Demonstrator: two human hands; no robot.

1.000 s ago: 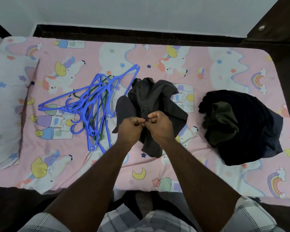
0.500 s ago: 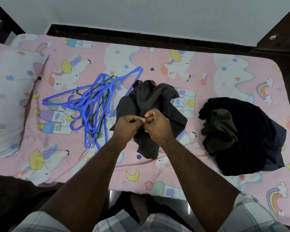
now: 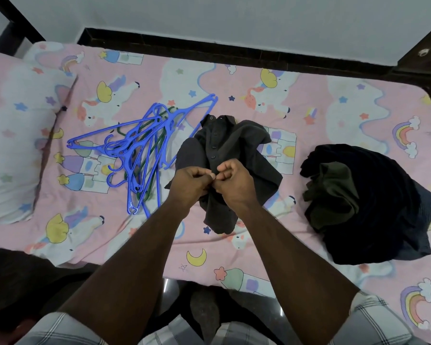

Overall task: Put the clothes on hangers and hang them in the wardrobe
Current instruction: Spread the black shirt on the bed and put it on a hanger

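A dark grey buttoned shirt [image 3: 237, 143] lies crumpled in the middle of the bed. My left hand [image 3: 190, 184] and my right hand [image 3: 233, 183] meet over its button line, each pinching the shirt's front edge with curled fingers. To the left of the shirt lies a tangled heap of blue and green plastic hangers [image 3: 139, 148]. On the right sits a pile of dark clothes [image 3: 373, 207] with an olive garment [image 3: 334, 192] on its left side. No wardrobe is in view.
The bed [image 3: 334, 108] has a pink unicorn-print sheet. A pillow [image 3: 13, 135] in matching print lies at the left end. A white wall and dark bed frame [image 3: 209, 49] run behind. The bed's near edge is at my legs.
Both hands stay together on the shirt's button line, with small finger movements. The view has shifted slightly; the hangers and the dark pile have not moved.
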